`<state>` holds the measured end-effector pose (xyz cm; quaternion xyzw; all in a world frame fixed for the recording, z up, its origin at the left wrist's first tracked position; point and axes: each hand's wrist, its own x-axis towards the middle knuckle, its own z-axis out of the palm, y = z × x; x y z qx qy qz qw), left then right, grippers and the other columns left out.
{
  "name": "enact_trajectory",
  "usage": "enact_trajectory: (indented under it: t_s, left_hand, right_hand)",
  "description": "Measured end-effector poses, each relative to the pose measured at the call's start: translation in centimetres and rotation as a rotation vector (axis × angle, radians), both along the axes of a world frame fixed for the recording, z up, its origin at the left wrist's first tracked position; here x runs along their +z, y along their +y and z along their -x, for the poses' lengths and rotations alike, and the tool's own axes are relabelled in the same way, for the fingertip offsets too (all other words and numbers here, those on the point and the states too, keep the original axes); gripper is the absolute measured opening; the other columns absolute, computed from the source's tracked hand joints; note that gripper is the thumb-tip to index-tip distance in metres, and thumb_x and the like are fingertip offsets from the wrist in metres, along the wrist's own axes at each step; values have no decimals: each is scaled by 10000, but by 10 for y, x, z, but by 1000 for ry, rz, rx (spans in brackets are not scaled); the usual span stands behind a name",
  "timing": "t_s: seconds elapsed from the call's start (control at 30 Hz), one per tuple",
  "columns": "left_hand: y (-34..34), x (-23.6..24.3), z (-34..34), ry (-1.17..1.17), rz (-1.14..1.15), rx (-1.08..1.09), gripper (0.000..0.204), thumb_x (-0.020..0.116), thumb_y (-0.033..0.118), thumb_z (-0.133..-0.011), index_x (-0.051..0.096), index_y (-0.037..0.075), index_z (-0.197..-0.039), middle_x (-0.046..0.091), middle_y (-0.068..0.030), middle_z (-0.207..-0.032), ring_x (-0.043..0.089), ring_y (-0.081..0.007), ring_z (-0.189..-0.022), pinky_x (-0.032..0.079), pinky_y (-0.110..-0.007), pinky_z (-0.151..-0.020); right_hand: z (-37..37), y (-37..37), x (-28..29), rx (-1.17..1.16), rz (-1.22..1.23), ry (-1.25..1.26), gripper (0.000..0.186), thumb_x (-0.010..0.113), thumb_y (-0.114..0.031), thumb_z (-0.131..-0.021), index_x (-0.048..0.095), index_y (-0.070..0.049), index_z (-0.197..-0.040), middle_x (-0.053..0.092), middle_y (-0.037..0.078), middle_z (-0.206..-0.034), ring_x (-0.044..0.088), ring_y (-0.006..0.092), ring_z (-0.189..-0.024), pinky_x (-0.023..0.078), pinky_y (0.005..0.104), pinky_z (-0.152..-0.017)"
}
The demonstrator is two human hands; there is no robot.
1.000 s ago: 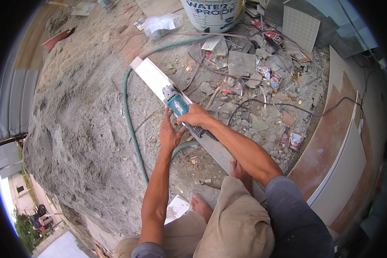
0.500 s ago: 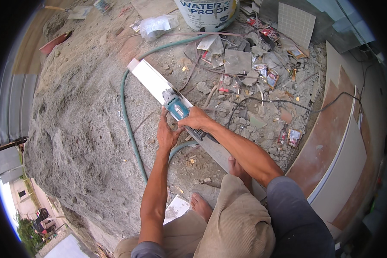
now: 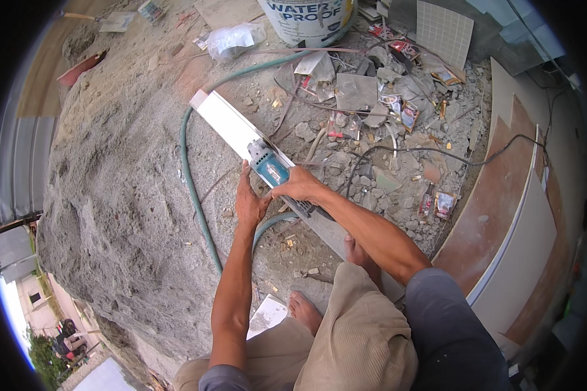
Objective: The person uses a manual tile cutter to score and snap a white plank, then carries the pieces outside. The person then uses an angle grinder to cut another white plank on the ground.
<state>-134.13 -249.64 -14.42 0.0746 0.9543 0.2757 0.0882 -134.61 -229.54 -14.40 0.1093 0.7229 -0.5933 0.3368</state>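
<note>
A teal angle grinder [image 3: 269,166] with a grey head lies over a long white tile strip [image 3: 231,124]. My right hand [image 3: 300,184] is closed around the grinder's body from the right. On the other side, my left hand [image 3: 249,201] rests along the strip's left edge, fingers stretched out and thumb apart, its tip close to the right thumb. The grinder's disc is hidden from this angle. A grey board [image 3: 332,236] runs under the tool toward my bare feet [image 3: 304,311].
A green hose [image 3: 192,176] curls around the strip's far end. Broken tile and rubble [image 3: 372,150] with torn wrappers lie to the right, crossed by a black cable [image 3: 437,152]. Beyond stands a white bucket [image 3: 306,26]. A large sand heap [image 3: 111,195] rises at left; boards [image 3: 515,241] lean at right.
The grinder has slid slightly along the white strip toward me, with my right hand on it. My left hand has stayed nearly in place beside the strip. The whole view has shifted a little.
</note>
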Motion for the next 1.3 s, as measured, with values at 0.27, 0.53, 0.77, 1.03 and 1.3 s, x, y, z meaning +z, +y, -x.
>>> enact_trajectory:
  t_s: [0.27,0.53,0.77,1.03,1.3]
  left_hand:
    - [-1,4,0,-45,-1,42,1106,917,245,-699,273,112,-1588,438,-174,-1581,537,-395,-1354,491,-473,-1062]
    - [-1,3,-1,6,18,9,1112,918,248,-704,271,124,-1600,422,-144,-1602,569,-394,-1325,511,-480,-1038]
    - [9,7,1,-89,-45,64,1017,942,321,-667,404,39,-1483,342,-130,-1655,431,-369,-1447,418,-459,-1151]
    - [4,7,-1,-82,-23,75,1044,949,358,-647,404,40,-1478,339,-133,-1656,425,-364,-1455,412,-460,-1156]
    - [6,8,0,-97,-19,78,1052,950,346,-640,399,35,-1481,340,-133,-1656,432,-371,-1449,412,-460,-1156]
  right_hand:
    - [-12,2,6,-6,2,13,576,865,-371,-601,731,88,-921,733,232,-927,722,302,-854,546,376,-753]
    - [-23,5,4,-23,15,14,380,847,-276,-623,731,0,-857,692,106,-785,628,202,-715,492,349,-666]
    - [-32,11,-8,-34,21,21,340,844,-277,-637,735,-23,-836,689,85,-760,620,186,-693,492,350,-658]
    - [-37,14,8,4,11,22,331,842,-279,-657,747,-24,-845,702,92,-762,626,182,-683,501,352,-667]
    - [-43,17,5,-8,12,29,346,847,-290,-648,754,-18,-841,700,92,-745,632,187,-673,500,348,-663]
